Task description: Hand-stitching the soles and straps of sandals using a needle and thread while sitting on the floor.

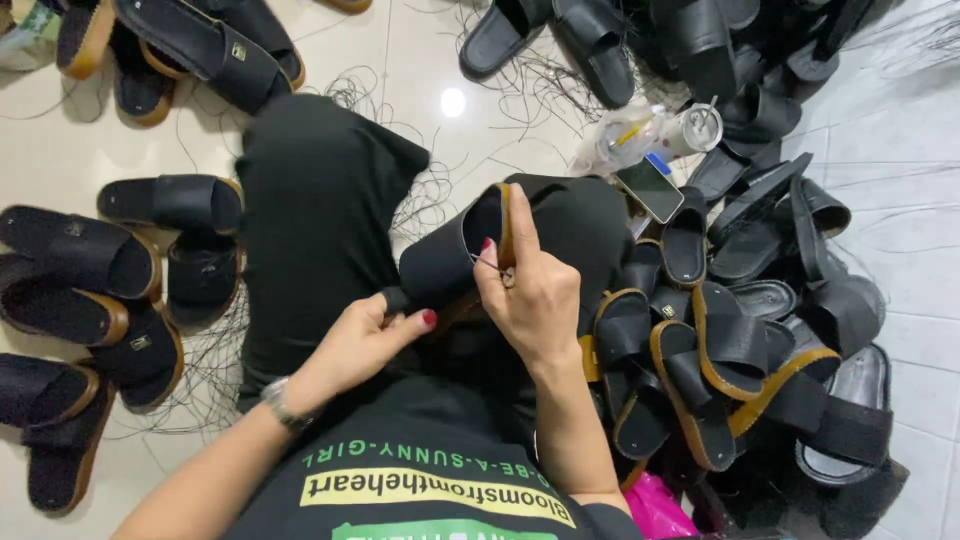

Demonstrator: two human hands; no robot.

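Sandal (450, 255) rests on your lap at centre; your left hand (365, 340) pinches its heel end, your right hand (535, 295) clamps its sole edge. Sandal heap (740, 340) lies at three o'clock, phone (650, 188) at one.

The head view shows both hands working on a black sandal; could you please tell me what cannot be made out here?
- Head view: the lower part of the sandal is hidden behind the right hand and left hand.
- Any tool in the right hand's fingertips is too small to tell.
- The pile of sandals runs past the right and bottom edges.
- The phone screen is too small to make out.
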